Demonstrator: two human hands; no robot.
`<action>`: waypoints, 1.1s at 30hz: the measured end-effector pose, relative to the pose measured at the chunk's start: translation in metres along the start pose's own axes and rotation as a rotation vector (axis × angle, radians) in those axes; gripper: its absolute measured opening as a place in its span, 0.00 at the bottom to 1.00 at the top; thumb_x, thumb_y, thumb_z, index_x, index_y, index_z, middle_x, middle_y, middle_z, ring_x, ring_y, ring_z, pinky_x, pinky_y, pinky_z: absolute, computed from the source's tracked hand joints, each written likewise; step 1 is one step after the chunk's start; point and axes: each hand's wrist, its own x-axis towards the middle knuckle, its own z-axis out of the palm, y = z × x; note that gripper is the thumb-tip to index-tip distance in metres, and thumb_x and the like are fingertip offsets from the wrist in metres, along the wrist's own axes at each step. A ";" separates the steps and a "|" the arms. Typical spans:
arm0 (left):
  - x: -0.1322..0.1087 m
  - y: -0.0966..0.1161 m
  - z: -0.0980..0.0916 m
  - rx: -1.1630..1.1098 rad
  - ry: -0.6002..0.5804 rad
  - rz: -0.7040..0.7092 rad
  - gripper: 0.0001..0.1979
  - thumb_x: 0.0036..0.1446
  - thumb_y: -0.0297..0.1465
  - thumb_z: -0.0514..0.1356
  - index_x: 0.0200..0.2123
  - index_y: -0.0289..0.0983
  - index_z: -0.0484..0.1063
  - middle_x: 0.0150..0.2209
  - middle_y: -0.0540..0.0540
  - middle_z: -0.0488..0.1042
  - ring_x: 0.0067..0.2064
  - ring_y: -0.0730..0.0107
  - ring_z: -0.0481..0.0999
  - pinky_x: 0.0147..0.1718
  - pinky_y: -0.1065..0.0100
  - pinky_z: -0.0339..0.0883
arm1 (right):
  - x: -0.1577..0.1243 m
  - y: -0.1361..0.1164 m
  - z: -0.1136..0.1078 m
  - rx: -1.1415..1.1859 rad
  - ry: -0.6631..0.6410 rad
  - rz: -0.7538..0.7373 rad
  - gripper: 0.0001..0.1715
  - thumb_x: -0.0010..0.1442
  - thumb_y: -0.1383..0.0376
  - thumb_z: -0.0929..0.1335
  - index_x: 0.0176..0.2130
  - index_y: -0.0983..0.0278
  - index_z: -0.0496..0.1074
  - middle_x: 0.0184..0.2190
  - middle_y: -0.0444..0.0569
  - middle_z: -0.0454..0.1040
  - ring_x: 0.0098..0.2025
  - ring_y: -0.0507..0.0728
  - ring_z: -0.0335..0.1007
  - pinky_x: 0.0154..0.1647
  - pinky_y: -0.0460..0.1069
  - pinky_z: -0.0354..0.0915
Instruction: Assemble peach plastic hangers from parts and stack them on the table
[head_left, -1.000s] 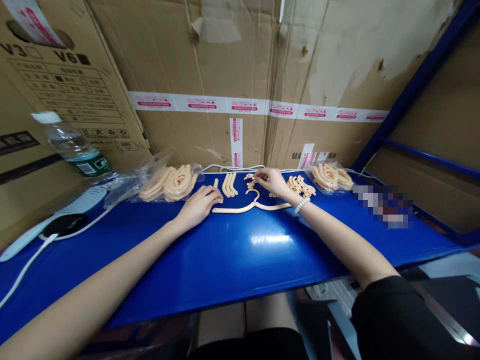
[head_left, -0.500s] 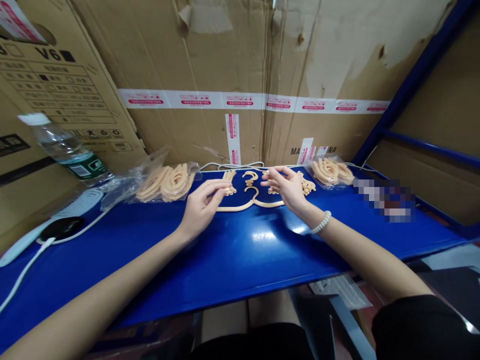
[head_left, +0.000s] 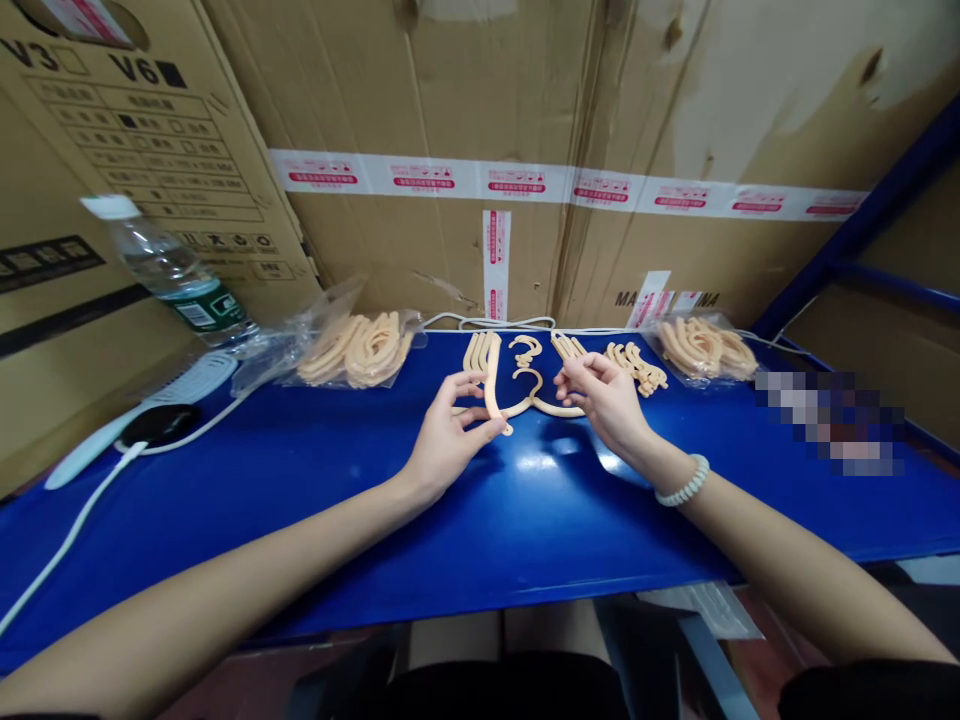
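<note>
My left hand (head_left: 450,435) pinches the lower end of a curved beige hanger arm (head_left: 492,380), which stands tilted up from the table. A small round tab shows below its fingertips. More beige hanger arms (head_left: 474,350) lie just behind it. My right hand (head_left: 607,400) has its fingers curled together at the near end of another row of hanger arms (head_left: 567,345); whether one is between the fingertips is hidden. Between and behind the hands lies a hanger (head_left: 534,398) with a hook and two arms, partly covered by them. Loose hooks (head_left: 525,350) lie behind it.
Several small beige pieces (head_left: 637,368) lie right of my right hand. Plastic bags of beige parts (head_left: 367,350) (head_left: 705,348) flank the work area. At left are a water bottle (head_left: 180,275), a hairbrush (head_left: 150,408) and a black round device (head_left: 161,425). Cardboard (head_left: 420,250) stands behind.
My left hand now holds up a hanger arm and has moved right and nearer. My right hand has shifted to the right-hand row of arms. The view has shifted slightly.
</note>
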 end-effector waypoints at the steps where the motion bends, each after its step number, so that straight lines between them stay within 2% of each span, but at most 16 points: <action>1: 0.000 -0.001 0.000 -0.026 0.011 -0.005 0.36 0.47 0.33 0.73 0.57 0.43 0.62 0.48 0.45 0.73 0.37 0.68 0.82 0.41 0.61 0.79 | -0.002 0.000 0.002 0.010 -0.018 0.014 0.25 0.47 0.53 0.80 0.33 0.61 0.66 0.27 0.43 0.78 0.26 0.50 0.73 0.27 0.45 0.69; 3: -0.001 -0.003 0.001 -0.071 0.006 -0.035 0.38 0.45 0.32 0.74 0.57 0.43 0.60 0.47 0.46 0.73 0.39 0.66 0.82 0.42 0.60 0.79 | -0.007 0.000 0.005 0.042 -0.041 0.050 0.28 0.45 0.56 0.81 0.36 0.59 0.63 0.28 0.42 0.80 0.27 0.51 0.75 0.29 0.45 0.70; 7: -0.005 -0.002 0.002 -0.059 -0.065 -0.102 0.20 0.47 0.34 0.73 0.38 0.38 0.67 0.36 0.49 0.75 0.41 0.64 0.81 0.46 0.60 0.76 | -0.015 0.002 0.011 0.070 -0.086 0.137 0.31 0.45 0.60 0.81 0.43 0.59 0.66 0.34 0.46 0.83 0.33 0.54 0.79 0.32 0.46 0.72; 13: -0.007 0.000 0.004 -0.036 -0.115 0.000 0.17 0.51 0.33 0.71 0.27 0.38 0.64 0.31 0.52 0.72 0.38 0.69 0.78 0.42 0.65 0.73 | -0.023 0.005 0.013 0.010 -0.236 0.202 0.17 0.49 0.58 0.80 0.33 0.64 0.74 0.38 0.50 0.82 0.42 0.57 0.80 0.35 0.47 0.75; 18: -0.008 0.002 0.004 0.039 -0.121 0.075 0.17 0.55 0.33 0.69 0.24 0.37 0.63 0.31 0.51 0.70 0.36 0.72 0.74 0.40 0.67 0.72 | -0.028 0.007 0.015 0.012 -0.373 0.286 0.16 0.53 0.56 0.78 0.33 0.65 0.78 0.40 0.51 0.82 0.40 0.53 0.79 0.39 0.46 0.76; 22: -0.010 0.004 0.003 0.057 -0.140 0.096 0.17 0.56 0.35 0.69 0.24 0.38 0.63 0.32 0.50 0.71 0.36 0.70 0.75 0.40 0.66 0.73 | -0.028 0.009 0.014 0.026 -0.415 0.335 0.18 0.52 0.55 0.79 0.34 0.66 0.78 0.35 0.50 0.81 0.39 0.55 0.80 0.39 0.47 0.77; 33: -0.012 0.004 0.004 0.166 -0.147 0.194 0.17 0.55 0.31 0.68 0.22 0.38 0.63 0.29 0.49 0.72 0.35 0.68 0.76 0.38 0.64 0.72 | -0.031 0.016 0.018 -0.002 -0.354 0.266 0.18 0.48 0.56 0.80 0.30 0.65 0.76 0.26 0.46 0.79 0.28 0.51 0.78 0.33 0.46 0.76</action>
